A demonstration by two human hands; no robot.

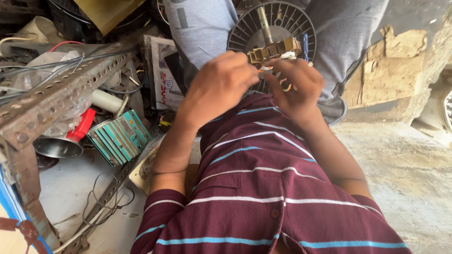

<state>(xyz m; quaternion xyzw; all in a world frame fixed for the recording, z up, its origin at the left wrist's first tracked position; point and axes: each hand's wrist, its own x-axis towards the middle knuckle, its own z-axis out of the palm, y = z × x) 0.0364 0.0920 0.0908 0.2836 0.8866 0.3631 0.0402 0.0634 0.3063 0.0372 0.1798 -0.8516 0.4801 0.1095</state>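
A round black finned motor housing (282, 21) with a metal shaft (264, 23) rests on my lap between grey trouser legs. A brass-coloured toothed stator piece (275, 49) sits across it. My left hand (219, 84) curls over the wires at its front edge. My right hand (296, 84) pinches thin coloured wires (286, 87) just below the stator. Both hands meet over the same spot and my fingers hide the wire ends.
A rusty perforated angle-iron frame (52, 101) runs along the left. Under it lie a teal finned block (120, 136), a metal cup (56, 146), a red part (84, 124), loose cables (101, 197). Torn cardboard (386, 70) and a concrete floor (405, 169) are on the right.
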